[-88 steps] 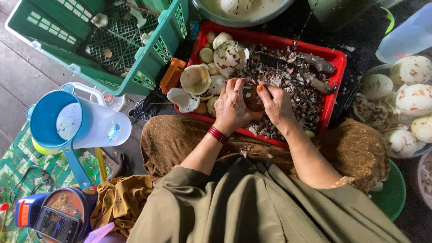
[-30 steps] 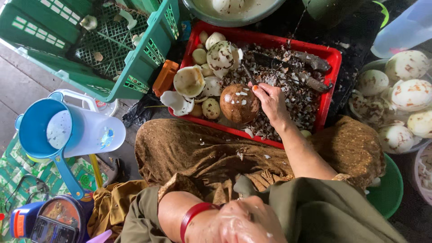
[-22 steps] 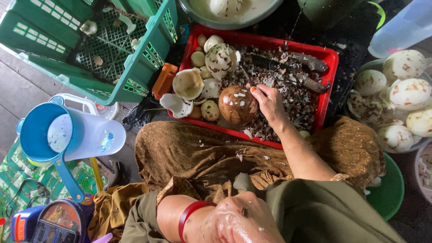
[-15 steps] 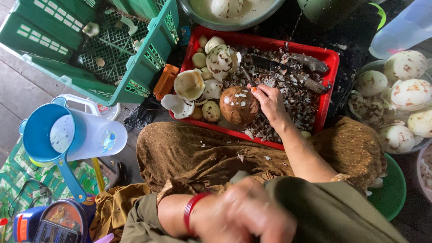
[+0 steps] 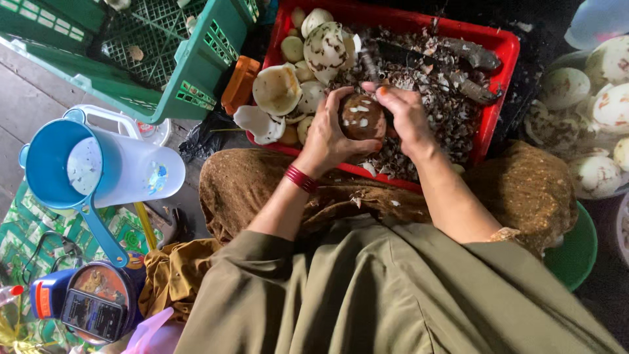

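The brown coconut [image 5: 362, 117] sat between both hands, just above the near rim of the red tray [image 5: 501, 49], over the litter of shell scraps [image 5: 452, 111] that filled the tray's right half. It looked hard, round and fairly heavy for its size, with a rough brown skin flecked white where bits had been pared off; such a surface probably gave good purchase where dry, less where wet flesh showed. The likely safest hold was a broad cupping grip around its sides, since a ball that stiff would roll out of a mere fingertip pinch.

The left hand [image 5: 325, 134] did just that: fingers curled and pressed together around the coconut's left flank, thumb over the top, wrist bent down from a forearm wearing a red bangle [image 5: 301, 177]. The right hand [image 5: 407, 118] closed on the right flank, fingers bunched, the thumb tip at the upper edge. A dark handle-like shape [image 5: 371, 64] rose behind the thumb (a tool, perhaps, but whether it was gripped could not be told).

To the left of the coconut, inside the tray, lay about 6 pale peeled pieces [image 5: 278, 88]. Further left of the tray stood a green crate [image 5: 164, 52] and a blue-rimmed jug [image 5: 98, 170].
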A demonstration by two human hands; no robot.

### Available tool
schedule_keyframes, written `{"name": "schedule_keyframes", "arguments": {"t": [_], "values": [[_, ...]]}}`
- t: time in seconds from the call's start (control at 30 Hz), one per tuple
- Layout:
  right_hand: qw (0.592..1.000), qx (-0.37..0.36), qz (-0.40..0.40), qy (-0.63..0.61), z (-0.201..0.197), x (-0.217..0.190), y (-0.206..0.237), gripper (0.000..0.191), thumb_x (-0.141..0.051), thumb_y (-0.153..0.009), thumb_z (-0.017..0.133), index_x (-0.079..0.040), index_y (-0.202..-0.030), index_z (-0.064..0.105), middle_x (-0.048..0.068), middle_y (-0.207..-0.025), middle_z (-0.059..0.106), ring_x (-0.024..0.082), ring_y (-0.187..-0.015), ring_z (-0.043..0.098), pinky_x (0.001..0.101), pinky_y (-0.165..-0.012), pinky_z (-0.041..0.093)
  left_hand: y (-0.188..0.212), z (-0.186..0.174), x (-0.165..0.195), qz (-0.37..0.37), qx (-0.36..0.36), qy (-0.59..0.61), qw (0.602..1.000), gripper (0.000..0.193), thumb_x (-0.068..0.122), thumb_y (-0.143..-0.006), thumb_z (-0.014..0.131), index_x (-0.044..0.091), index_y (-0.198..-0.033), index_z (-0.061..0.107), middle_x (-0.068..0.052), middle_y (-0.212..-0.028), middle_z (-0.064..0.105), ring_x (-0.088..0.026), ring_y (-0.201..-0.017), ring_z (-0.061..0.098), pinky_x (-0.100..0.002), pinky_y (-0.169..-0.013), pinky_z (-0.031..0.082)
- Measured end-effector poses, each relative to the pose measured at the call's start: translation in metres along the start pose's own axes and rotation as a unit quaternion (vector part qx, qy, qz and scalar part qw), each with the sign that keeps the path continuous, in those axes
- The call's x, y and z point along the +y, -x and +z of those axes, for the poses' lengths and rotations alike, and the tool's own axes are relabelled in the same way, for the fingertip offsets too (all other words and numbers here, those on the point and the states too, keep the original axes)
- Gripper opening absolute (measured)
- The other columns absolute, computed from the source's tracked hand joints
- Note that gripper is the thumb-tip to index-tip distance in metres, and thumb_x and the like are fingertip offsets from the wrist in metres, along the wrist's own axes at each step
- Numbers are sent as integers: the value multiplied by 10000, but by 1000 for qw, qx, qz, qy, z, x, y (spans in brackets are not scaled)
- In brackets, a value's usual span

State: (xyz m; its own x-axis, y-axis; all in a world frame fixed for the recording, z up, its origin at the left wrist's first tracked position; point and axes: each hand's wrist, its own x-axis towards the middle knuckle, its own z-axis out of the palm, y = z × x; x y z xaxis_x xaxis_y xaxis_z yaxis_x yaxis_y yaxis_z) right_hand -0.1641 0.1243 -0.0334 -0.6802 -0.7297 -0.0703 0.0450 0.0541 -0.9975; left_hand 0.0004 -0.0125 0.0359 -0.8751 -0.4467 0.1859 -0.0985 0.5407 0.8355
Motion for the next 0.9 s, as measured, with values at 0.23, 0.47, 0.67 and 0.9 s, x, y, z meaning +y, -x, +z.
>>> {"name": "schedule_keyframes", "arguments": {"t": [0.23,0.47,0.67,0.9], "values": [[974,74,-148,155,36,-37,43,386,-247,-1019,510,38,-1243,643,136,-1162,747,226,-985,726,348,-893,614,7,21,-25,-71,-3,-87,994,1166,548,-444,983,137,-1406,467,-185,-1300,584,-376,-1114,639,-492,-877,543],[987,72,-21,144,44,-42,14,388,-352,-1071,504,-56,-1184,728,172,-1233,739,206,-957,770,321,-834,640,-5,18,-22,-86,-38,-81,992,1034,533,-469,963,170,-1336,533,-126,-1215,643,-332,-1038,698,-471,-847,580],[918,108,-118,362,44,-39,31,384,-327,-1044,540,-26,-1036,778,170,-1490,574,289,-1013,732,336,-795,608,-2,17,-13,-77,-41,-66,994,947,471,-532,931,181,-1349,550,-112,-1228,679,-343,-1047,712,-459,-845,582],[999,-26,3,17,22,1,-1,366,-271,-1051,573,6,-1213,748,129,-1309,680,196,-1096,698,281,-948,549,-5,11,-8,-51,-23,-55,997,974,459,-453,962,200,-1310,579,-123,-1203,670,-336,-1051,701,-452,-854,580]]}}
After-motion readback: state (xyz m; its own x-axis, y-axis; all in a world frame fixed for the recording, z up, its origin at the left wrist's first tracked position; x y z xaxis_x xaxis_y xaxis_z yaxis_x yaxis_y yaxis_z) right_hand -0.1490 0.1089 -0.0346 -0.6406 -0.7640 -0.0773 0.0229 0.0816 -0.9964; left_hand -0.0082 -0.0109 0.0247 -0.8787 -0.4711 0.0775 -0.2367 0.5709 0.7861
